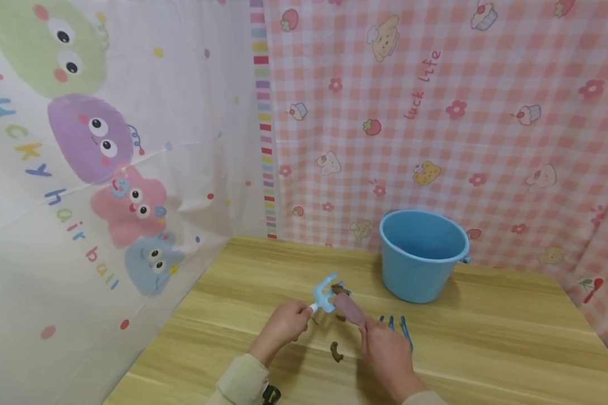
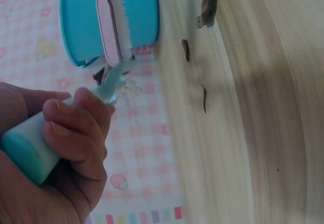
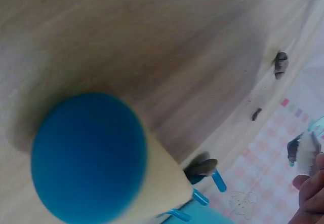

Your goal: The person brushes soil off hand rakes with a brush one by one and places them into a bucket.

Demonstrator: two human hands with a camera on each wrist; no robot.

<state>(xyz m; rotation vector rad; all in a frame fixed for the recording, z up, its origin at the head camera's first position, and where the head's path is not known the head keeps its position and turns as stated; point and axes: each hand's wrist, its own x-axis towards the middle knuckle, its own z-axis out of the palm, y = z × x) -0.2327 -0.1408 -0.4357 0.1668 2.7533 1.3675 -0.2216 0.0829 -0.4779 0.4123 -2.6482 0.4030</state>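
My left hand (image 1: 286, 322) grips the pale handle of a light blue toy hand fork (image 1: 324, 300), its tines raised above the table. In my right hand (image 1: 389, 351) is a pink brush (image 1: 351, 309), whose white bristles show in the left wrist view. A brown clump (image 1: 340, 289) sits at the fork's tines, beside the brush tip. On the wood below lies a curved brown piece (image 1: 335, 351), with smaller brown bits (image 2: 186, 50) scattered near it. Partly hidden behind my right hand is a blue-tined rake (image 1: 404, 329); the right wrist view shows its round blue handle end (image 3: 91, 158).
A blue bucket (image 1: 415, 281) stands at the back right of the wooden table (image 1: 512, 337). Pink checked cloth (image 1: 334, 140) hangs behind the table, and a white printed cloth (image 1: 197, 140) hangs along the left. A black object (image 1: 271, 395) lies by my left sleeve.
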